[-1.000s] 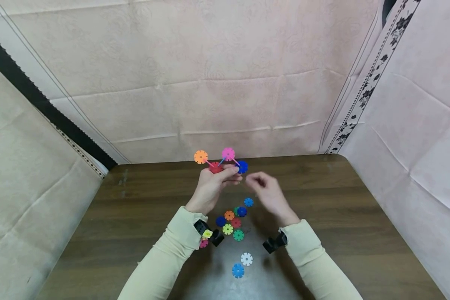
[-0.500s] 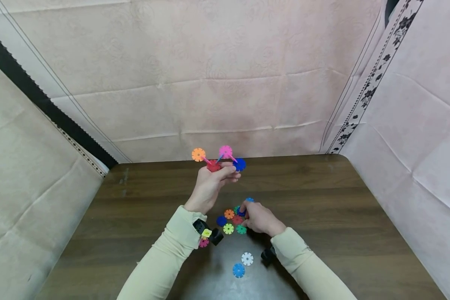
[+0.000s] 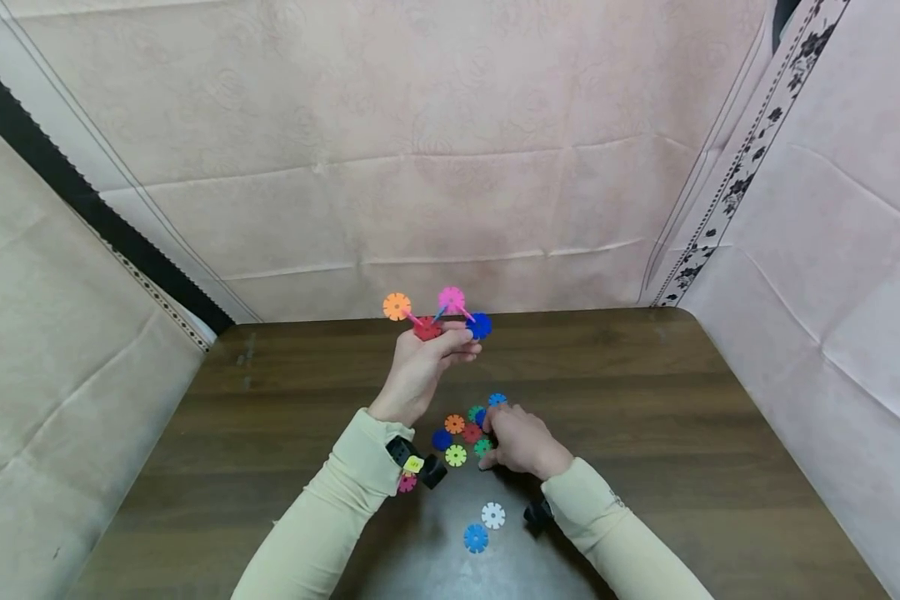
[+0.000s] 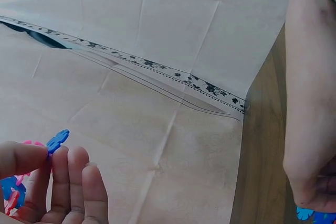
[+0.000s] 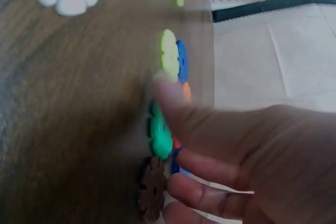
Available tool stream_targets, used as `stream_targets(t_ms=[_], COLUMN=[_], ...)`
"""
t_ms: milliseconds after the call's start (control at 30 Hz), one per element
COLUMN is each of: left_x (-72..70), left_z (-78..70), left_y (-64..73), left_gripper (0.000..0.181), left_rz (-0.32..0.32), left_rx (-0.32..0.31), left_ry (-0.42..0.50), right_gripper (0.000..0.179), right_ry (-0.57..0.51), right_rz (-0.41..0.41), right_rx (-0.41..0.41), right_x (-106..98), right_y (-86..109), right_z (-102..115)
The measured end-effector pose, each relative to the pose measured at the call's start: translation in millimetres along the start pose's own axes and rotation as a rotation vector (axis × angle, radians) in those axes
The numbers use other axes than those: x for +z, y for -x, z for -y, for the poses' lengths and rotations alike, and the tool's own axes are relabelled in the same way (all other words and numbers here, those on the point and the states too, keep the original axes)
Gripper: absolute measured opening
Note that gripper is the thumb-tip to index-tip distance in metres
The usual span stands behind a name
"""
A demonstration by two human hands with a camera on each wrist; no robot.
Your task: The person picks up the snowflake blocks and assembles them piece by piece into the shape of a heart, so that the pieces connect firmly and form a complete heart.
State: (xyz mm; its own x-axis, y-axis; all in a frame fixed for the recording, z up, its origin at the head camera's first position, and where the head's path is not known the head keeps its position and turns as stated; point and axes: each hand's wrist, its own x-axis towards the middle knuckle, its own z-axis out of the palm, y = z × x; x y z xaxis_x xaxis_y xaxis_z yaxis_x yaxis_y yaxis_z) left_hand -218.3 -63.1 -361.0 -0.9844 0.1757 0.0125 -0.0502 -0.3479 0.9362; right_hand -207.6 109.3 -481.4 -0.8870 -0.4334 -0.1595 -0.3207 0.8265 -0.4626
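Observation:
My left hand (image 3: 412, 375) pinches a joined chain of notched plastic discs, held up above the far part of the table. The chain has an orange disc (image 3: 397, 306), a red disc (image 3: 426, 328), a pink disc (image 3: 452, 300) and a blue disc (image 3: 479, 326). The blue one sits at the thumb tip. Down at the loose discs, my right hand (image 3: 525, 442) has its thumb and fingers apart. In the right wrist view, the thumb lies over a green disc (image 5: 161, 137), and a fingertip is beside a brown disc (image 5: 152, 190). Whether it touches either, I cannot tell.
Loose discs cluster mid-table, among them a yellow disc (image 3: 455, 455) and an orange disc (image 3: 454, 424). Nearer me lie a white disc (image 3: 492, 515) and a light blue disc (image 3: 476, 538). A pink disc (image 3: 407, 482) lies by my left wrist. Cloth surrounds the wooden table (image 3: 682, 467).
My right hand has come down from beside the joined chain to the loose discs, and its thumb has since moved slightly away from the fingers. The left hand stays nearly still.

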Motion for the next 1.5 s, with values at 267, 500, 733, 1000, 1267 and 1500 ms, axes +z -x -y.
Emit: stream_targets(t_ms=[267, 500, 733, 1000, 1267, 1500], left_x=[0.6, 2.9, 5.0, 11.9, 15.5, 15.4], left_z=[-1.8, -2.1, -0.9, 1.1, 2.7, 0.6], left_y=[1.1, 2.4, 2.2, 1.8, 1.4, 2.2], left_gripper=[0.024, 0.022, 0.019, 0.018, 0.011, 0.012], left_rz=[0.014, -0.001, -0.021, -0.053, -0.084, -0.071], left_rx=[0.017, 0.026, 0.043, 0.03, 0.041, 0.064], left_ry=[0.005, 0.019, 0.02, -0.028, -0.029, 0.013], right_gripper=[0.027, 0.018, 0.013, 0.01, 0.011, 0.026], right_ry=[-0.003, -0.225, -0.724, -0.719, -0.634, -0.542], right_rz=[0.046, -0.001, -0.557, -0.882, -0.952, -0.993], right_rx=[-0.005, -0.081, -0.205, -0.294, -0.388, -0.513], right_x=[-3, -12, -49, -74, -85, -76], right_y=[1.1, 3.6, 18.3, 33.7, 46.0, 33.5], right_z=[3, 2, 23, 50, 74, 62])
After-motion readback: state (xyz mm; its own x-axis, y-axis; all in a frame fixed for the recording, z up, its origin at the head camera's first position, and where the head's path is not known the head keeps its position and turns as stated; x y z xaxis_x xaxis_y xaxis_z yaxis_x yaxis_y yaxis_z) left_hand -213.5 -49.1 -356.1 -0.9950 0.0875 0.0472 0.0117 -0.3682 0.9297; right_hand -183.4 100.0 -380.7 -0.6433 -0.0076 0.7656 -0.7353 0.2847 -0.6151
